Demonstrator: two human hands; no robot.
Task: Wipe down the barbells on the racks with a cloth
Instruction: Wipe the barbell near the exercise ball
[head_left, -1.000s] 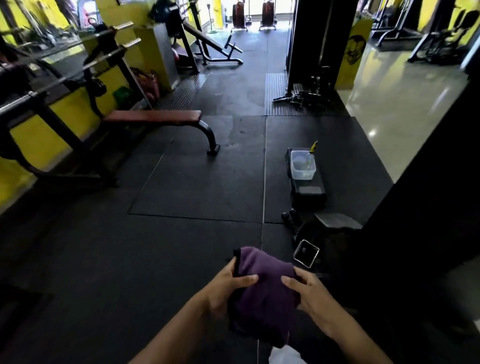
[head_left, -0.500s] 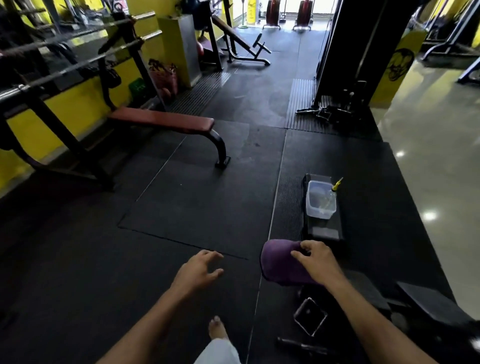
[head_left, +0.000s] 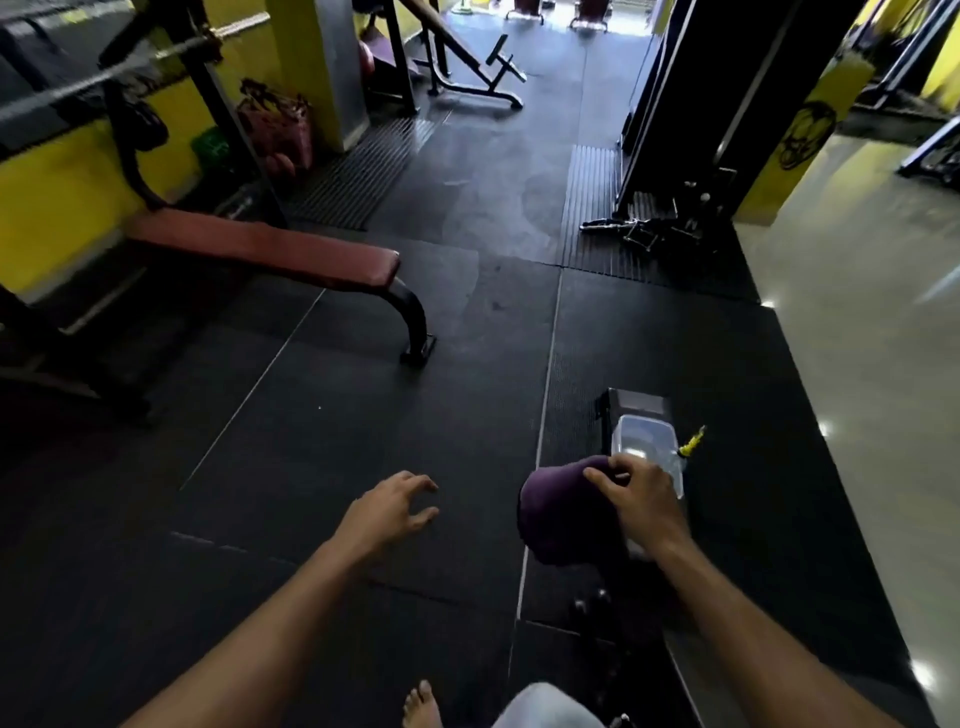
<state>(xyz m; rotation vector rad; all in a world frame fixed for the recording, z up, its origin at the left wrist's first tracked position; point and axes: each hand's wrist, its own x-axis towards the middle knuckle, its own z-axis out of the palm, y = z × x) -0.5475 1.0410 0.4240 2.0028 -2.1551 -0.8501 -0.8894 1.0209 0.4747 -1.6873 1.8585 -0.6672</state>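
While the person faces down the gym aisle, the rack (head_left: 156, 119) stands far left against the yellow wall, two barbells (head_left: 130, 67) lying across it, blurred, well apart from both hands. Below it sits the red bench (head_left: 260, 249), its foot on the black floor mats (head_left: 363, 415). Nothing touches the bars; the wiping itself is not yet begun, by my read.

Nearer, on the right, a dark low block (head_left: 636, 410) carries a clear tub (head_left: 647, 449), with a small yellow-tipped item (head_left: 693, 441) just beside the tub; cannot tell what it is.

Step in hand looks like cloth prep: the right hand (head_left: 641, 501) pinches the purple cloth (head_left: 561, 512) at its top edge, fingers curled over the fabric, held just beside the tub's near rim. Whether the cloth touches the tub is unclear; the hand hides that spot. Cloth hangs bunched, not folded flat.

Left hand (head_left: 392, 509) is empty, fingers spread and loosely curled, hovering over the mat, apart from the cloth.

A bare foot (head_left: 421, 701) shows at the bottom edge.

Next move, as a judgement: either dip or wet the cloth at the tub, then carry it left to the rack. That calls for a turn toward the wall, a firmer wrap of cloth around a bar, and the free hand steadying the bar so it does not roll on its hooks.
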